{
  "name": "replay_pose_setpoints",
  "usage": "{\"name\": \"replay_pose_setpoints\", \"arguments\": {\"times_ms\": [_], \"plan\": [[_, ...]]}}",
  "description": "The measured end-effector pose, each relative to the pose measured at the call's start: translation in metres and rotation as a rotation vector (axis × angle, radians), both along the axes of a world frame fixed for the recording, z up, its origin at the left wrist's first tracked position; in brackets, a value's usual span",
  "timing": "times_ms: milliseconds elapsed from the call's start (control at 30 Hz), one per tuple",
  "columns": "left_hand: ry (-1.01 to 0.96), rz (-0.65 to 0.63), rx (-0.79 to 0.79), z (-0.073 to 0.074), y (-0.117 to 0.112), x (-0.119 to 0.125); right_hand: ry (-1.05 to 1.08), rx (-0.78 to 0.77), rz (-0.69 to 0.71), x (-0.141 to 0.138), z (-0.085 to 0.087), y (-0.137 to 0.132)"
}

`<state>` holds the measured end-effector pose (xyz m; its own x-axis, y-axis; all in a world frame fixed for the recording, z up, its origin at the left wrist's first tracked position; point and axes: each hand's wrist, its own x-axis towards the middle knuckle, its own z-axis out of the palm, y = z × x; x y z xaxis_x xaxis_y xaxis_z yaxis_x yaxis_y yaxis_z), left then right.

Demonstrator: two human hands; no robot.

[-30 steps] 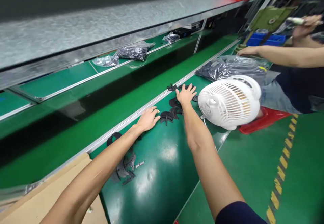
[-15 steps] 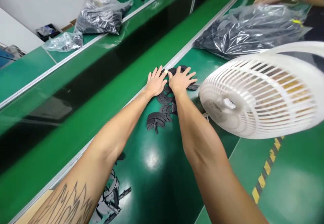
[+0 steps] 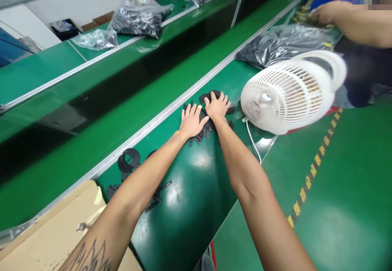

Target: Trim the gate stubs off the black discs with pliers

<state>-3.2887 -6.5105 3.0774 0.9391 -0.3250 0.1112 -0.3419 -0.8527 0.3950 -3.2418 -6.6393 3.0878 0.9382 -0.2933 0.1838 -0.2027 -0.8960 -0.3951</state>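
Fingers (image 3: 189,110) spread wide and flat, left hand (image 3: 191,122) beside right hand (image 3: 217,107), black curved parts (image 3: 207,130) beneath both palms, on green surface (image 3: 190,205)

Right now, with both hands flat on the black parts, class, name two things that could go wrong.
1. The right hand presses the black parts close beside the white fan; a wide sweep might knock it or snag its cord.
2. Behind the left hand, the forearm crosses a second cluster of parts; pulling back could scatter them.
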Motion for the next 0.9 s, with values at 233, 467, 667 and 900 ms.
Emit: {"name": "replay_pose_setpoints", "arguments": {"times_ms": [233,467,667,900], "plan": [[-0.013,0.052,-0.060,-0.011,0.004,-0.080,0.029,-0.050,0.122,-0.070,0.005,0.001],[-0.072,0.055,-0.041,-0.014,0.014,-0.135,-0.043,-0.062,0.314,-0.130,0.007,-0.025],[-0.082,0.026,-0.044,-0.023,0.025,-0.156,-0.120,-0.042,0.304,-0.179,-0.017,-0.055],[-0.073,0.007,-0.040,-0.034,0.033,-0.169,-0.143,0.056,0.231,-0.213,-0.040,-0.021]]}}
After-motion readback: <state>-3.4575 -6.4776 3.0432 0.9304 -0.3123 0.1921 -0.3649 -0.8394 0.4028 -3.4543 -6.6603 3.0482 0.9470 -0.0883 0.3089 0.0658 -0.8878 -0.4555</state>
